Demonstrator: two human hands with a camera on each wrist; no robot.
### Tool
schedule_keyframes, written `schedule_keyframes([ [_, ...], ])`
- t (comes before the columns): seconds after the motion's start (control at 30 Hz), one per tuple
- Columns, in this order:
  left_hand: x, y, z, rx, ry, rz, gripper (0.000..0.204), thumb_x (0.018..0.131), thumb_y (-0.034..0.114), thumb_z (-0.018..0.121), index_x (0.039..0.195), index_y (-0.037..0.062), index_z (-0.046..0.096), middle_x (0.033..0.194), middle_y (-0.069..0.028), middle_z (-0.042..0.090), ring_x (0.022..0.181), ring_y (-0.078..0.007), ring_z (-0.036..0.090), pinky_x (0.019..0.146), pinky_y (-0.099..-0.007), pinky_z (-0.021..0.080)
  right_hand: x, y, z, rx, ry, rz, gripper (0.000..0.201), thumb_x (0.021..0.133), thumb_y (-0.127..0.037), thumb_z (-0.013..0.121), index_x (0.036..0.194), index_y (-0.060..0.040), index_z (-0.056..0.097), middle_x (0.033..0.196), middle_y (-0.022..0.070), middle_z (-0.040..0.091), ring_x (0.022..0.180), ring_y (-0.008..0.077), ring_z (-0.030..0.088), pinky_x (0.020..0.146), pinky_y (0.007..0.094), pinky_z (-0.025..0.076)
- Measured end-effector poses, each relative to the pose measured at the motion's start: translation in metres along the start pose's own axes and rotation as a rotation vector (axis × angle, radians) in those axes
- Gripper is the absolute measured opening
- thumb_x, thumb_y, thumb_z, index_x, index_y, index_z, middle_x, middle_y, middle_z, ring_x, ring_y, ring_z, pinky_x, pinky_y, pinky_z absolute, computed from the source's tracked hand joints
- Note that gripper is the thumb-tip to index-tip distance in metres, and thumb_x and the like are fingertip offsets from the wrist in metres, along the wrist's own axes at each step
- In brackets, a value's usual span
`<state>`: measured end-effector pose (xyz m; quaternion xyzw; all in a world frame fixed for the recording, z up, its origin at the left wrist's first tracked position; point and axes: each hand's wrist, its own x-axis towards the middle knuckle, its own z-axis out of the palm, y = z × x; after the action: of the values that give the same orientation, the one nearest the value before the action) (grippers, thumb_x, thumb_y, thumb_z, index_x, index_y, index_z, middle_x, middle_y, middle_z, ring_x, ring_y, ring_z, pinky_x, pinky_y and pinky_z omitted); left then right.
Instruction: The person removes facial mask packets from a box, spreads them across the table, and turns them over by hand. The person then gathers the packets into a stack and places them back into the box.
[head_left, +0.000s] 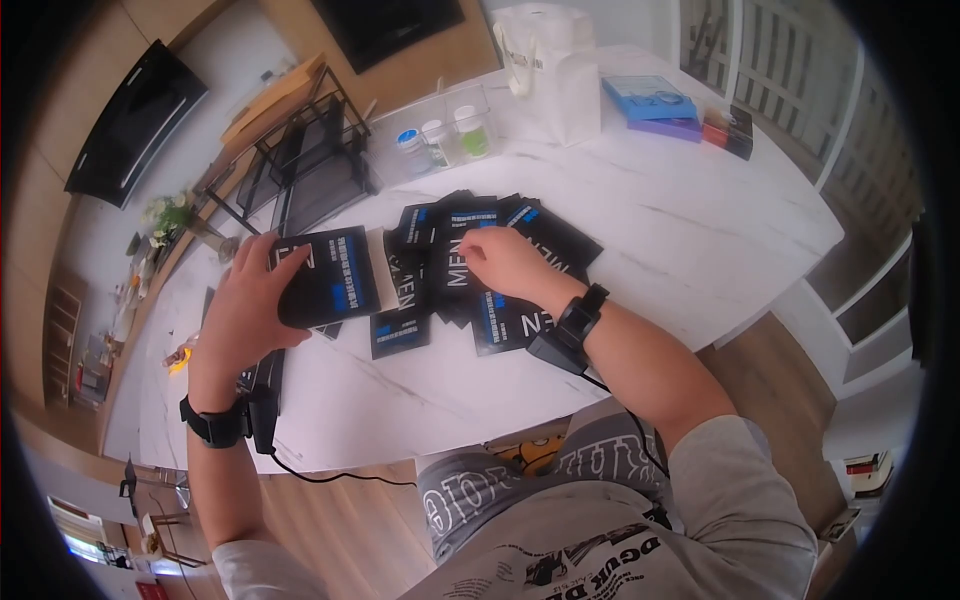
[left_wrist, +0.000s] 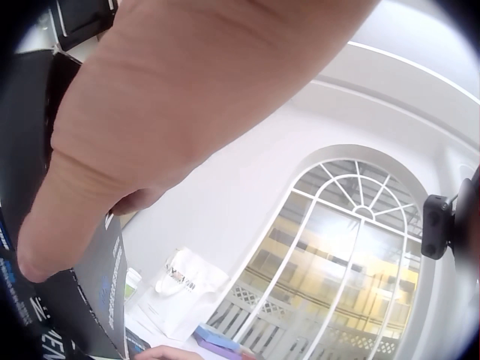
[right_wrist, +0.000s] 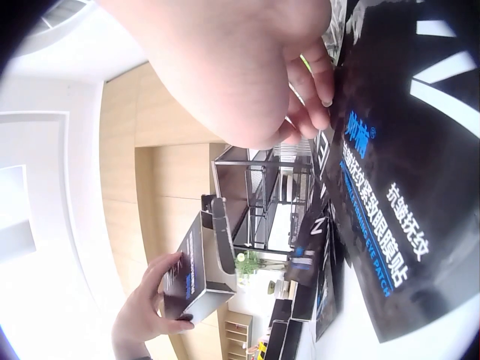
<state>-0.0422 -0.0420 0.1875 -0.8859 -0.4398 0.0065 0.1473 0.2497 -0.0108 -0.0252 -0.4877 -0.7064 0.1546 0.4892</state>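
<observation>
My left hand [head_left: 245,300] grips a black box [head_left: 325,275] above the table's left part, thumb on the near side and fingers over the top. The box's end facing right is open, with a flap sticking out; the right wrist view shows this open box [right_wrist: 199,274] too. My right hand [head_left: 515,262] is over a pile of flat black packets [head_left: 460,215], its fingers curled. In the right wrist view its fingers [right_wrist: 315,97] are beside the edge of a large black packet [right_wrist: 405,172]; whether they pinch it is hidden.
Behind the pile, a clear holder with bottles [head_left: 470,132] stands beside a white paper bag [head_left: 555,80]. Blue and purple boxes [head_left: 650,98] lie at the back right. A black wire rack [head_left: 315,160] is at the back left, and more black boxes lie under my left hand.
</observation>
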Motion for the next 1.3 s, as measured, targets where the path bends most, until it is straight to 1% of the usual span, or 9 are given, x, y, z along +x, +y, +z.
schedule_keyframes([
  [0.13,-0.007,-0.001,-0.005,0.072,-0.044,0.036,0.097,0.050,0.011,0.088,0.140,0.0157,0.052,0.143,-0.0184,0.041,0.132,-0.0383,0.043,0.109,-0.0423,0.042,0.000,0.000,0.000,-0.013,0.008,-0.033,0.013,0.089,-0.010,0.059,0.087,0.0007,0.066,0.087,0.0177,0.069,0.086,0.0365,0.066,0.076,0.0444,0.053],
  [0.3,-0.011,-0.014,-0.006,-0.148,0.004,-0.022,0.104,0.048,0.005,0.088,0.143,0.0169,0.048,0.144,-0.0173,0.040,0.134,-0.0380,0.042,0.110,-0.0414,0.042,0.002,-0.005,-0.003,0.008,-0.002,-0.019,0.013,0.088,-0.010,0.059,0.087,0.0011,0.066,0.087,0.0186,0.069,0.088,0.0364,0.066,0.077,0.0430,0.053],
  [0.4,-0.012,-0.016,0.005,-0.319,-0.001,-0.002,0.109,0.047,0.004,0.089,0.146,0.0169,0.045,0.144,-0.0165,0.039,0.133,-0.0374,0.043,0.110,-0.0405,0.042,0.003,-0.017,-0.010,0.094,-0.056,0.052,0.018,0.094,-0.014,0.057,0.095,0.0016,0.067,0.089,0.0159,0.070,0.088,0.0295,0.069,0.077,0.0366,0.054],
  [0.6,-0.010,0.010,0.046,-0.416,0.097,0.103,0.102,0.053,0.006,0.090,0.143,0.0131,0.045,0.142,-0.0211,0.038,0.128,-0.0414,0.045,0.104,-0.0411,0.045,0.004,-0.041,-0.019,1.159,-0.398,0.478,0.033,0.104,-0.021,0.051,0.128,0.0018,0.057,0.103,0.0095,0.068,0.091,0.0170,0.068,0.081,0.0288,0.055],
  [0.7,-0.005,0.021,0.067,-0.471,0.122,0.071,0.098,0.054,0.006,0.090,0.142,0.0113,0.047,0.141,-0.0229,0.039,0.129,-0.0425,0.044,0.105,-0.0422,0.045,0.004,-0.042,-0.020,0.975,-0.415,0.351,0.039,0.102,-0.018,0.054,0.136,0.0010,0.051,0.103,0.0097,0.068,0.091,0.0174,0.067,0.080,0.0285,0.055],
  [0.83,0.003,0.031,0.075,-0.483,0.146,0.054,0.097,0.054,0.007,0.090,0.142,0.0116,0.047,0.142,-0.0232,0.038,0.131,-0.0432,0.041,0.105,-0.0437,0.045,0.003,-0.044,-0.021,0.753,-0.421,0.277,0.052,0.099,-0.015,0.059,0.146,-0.0002,0.040,0.094,0.0083,0.068,0.076,0.0132,0.064,0.064,0.0248,0.051],
  [1.0,0.004,0.031,0.076,-0.498,0.157,0.064,0.097,0.055,0.008,0.091,0.141,0.0123,0.047,0.143,-0.0230,0.038,0.133,-0.0430,0.040,0.106,-0.0439,0.044,0.004,-0.040,-0.019,0.792,-0.374,0.270,0.061,0.098,-0.014,0.060,0.150,0.0003,0.031,0.091,0.0089,0.067,0.071,0.0125,0.062,0.060,0.0251,0.049],
  [1.2,0.001,0.027,0.085,-0.444,0.166,0.069,0.103,0.053,0.008,0.092,0.145,0.0128,0.044,0.145,-0.0194,0.035,0.122,-0.0344,0.052,0.102,-0.0402,0.049,0.003,-0.039,-0.020,0.796,-0.394,0.252,0.060,0.099,-0.014,0.059,0.149,0.0020,0.031,0.092,0.0095,0.067,0.074,0.0129,0.063,0.063,0.0258,0.050],
  [1.3,-0.001,0.032,0.080,-0.518,0.155,0.047,0.098,0.055,0.009,0.091,0.143,0.0137,0.046,0.144,-0.0239,0.036,0.133,-0.0443,0.039,0.107,-0.0446,0.043,0.003,-0.039,-0.019,0.821,-0.399,0.249,0.059,0.099,-0.014,0.058,0.149,0.0025,0.031,0.093,0.0096,0.067,0.075,0.0133,0.063,0.065,0.0263,0.052],
])
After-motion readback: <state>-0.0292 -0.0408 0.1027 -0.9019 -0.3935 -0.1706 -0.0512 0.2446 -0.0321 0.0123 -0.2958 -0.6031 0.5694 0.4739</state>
